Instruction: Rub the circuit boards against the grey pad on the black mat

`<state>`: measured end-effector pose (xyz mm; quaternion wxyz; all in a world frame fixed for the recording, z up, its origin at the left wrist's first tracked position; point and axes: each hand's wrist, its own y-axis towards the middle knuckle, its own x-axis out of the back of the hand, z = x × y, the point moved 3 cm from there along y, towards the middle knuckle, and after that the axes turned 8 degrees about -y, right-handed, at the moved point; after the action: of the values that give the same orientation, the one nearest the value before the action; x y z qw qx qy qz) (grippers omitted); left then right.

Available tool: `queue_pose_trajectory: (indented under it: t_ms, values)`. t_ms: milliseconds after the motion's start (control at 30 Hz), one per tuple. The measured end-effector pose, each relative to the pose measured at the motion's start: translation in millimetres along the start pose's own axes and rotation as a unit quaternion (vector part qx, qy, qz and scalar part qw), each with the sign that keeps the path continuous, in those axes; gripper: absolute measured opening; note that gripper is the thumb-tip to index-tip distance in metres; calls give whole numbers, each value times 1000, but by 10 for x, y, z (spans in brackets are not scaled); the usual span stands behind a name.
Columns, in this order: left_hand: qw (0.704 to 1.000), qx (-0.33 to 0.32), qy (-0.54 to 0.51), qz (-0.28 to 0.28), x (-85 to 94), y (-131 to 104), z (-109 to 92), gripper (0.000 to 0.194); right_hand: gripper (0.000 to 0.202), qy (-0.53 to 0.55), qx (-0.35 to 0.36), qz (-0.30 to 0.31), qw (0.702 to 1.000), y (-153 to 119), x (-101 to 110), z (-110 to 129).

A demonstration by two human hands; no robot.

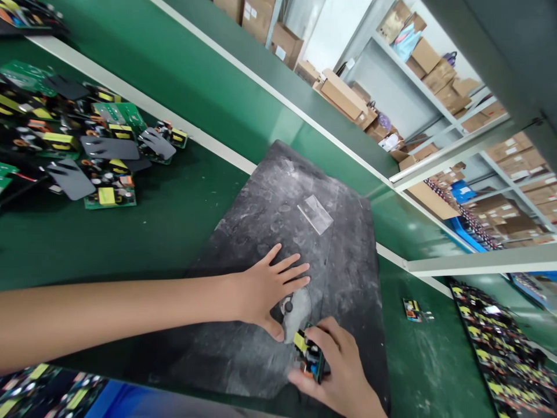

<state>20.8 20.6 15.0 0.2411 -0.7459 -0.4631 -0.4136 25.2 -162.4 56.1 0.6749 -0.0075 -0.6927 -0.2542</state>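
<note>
I can see two hands. The right hand has its grip clamped on one small circuit board, over one black mat on the green counter. The left hand has its fingers spread wide apart, over the mat too. One flat pale piece lies there. One lone board sits to the right. The left pile is too jumbled to count.

Right under my fingers, the green bench spreads out. Just past them, a white rail slants by, and light glints off a glossy green band. Off to their right, a pale beam cuts across. Far beyond, shelves stacked with cartons, and a bright patch, wall or window, can't tell.
</note>
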Motion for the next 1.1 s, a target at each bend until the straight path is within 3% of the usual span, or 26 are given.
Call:
queue_pose_trajectory:
  t_ms: [200, 367, 533, 633, 667, 800, 967, 1100]
  values:
    - [1000, -6, -6, 30, -29, 23, 14, 101, 27, 19, -32, 24, 999, 22, -204, -63]
    - [997, 26, -4, 69, -43, 64, 5, 105, 24, 15, -81, -8, 997, 143, -285, -219]
    - [996, 33, -7, 87, -33, 108, -46, 100, 31, 44, -3, 53, 998, 99, -237, -135]
    - [994, 43, -7, 103, -36, 128, -60, 100, 26, 31, -91, 26, 995, 88, -205, -208]
    - [993, 47, -5, 107, -38, 132, -63, 100, 26, 29, -92, 20, 995, 87, -203, -215]
    - [993, 42, -9, 110, -43, 142, -76, 101, 30, 31, -11, 73, 997, 88, -242, -189]
    - [994, 46, -10, 102, -45, 145, -78, 102, 29, 6, -82, 12, 997, 86, -226, -305]
    - [994, 41, -13, 102, -43, 143, -84, 102, 29, 25, 18, 71, 997, 52, -259, -238]
